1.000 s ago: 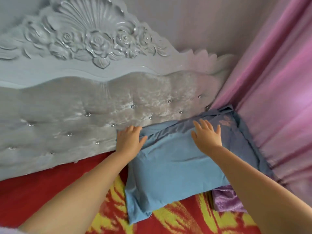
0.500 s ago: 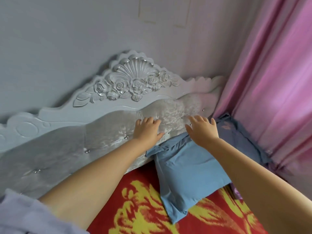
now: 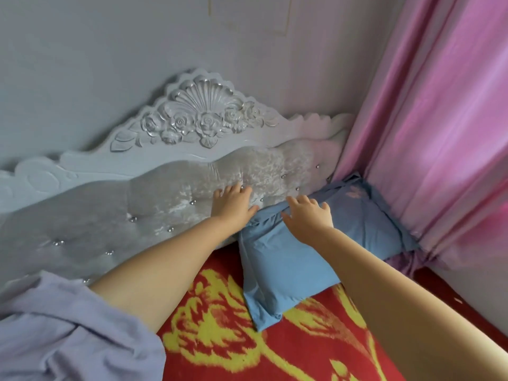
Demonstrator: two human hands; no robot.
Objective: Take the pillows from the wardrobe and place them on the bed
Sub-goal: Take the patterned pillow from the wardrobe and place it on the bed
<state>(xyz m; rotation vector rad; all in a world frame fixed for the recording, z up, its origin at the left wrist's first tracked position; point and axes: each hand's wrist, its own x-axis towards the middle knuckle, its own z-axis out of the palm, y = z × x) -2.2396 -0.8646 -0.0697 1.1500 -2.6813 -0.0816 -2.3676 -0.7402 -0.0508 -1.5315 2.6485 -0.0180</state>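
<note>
A blue pillow (image 3: 286,268) lies on the bed's red and yellow cover (image 3: 228,334), pushed into the corner against the headboard. My left hand (image 3: 232,204) hovers at the pillow's upper left corner in front of the headboard padding, fingers spread and holding nothing. My right hand (image 3: 308,215) rests flat on the pillow's top edge, fingers apart, not gripping. A bit of purple fabric (image 3: 401,261) shows from under the pillow's right end.
The silver tufted headboard (image 3: 115,215) with carved roses runs along the far side. A pink curtain (image 3: 439,119) hangs on the right, touching the pillow's end. My lilac sleeve (image 3: 68,331) fills the lower left.
My head has pulled back and up, so more wall and headboard show. My left hand has lifted off the pillow's corner towards the headboard; my right hand stays on the pillow's top.
</note>
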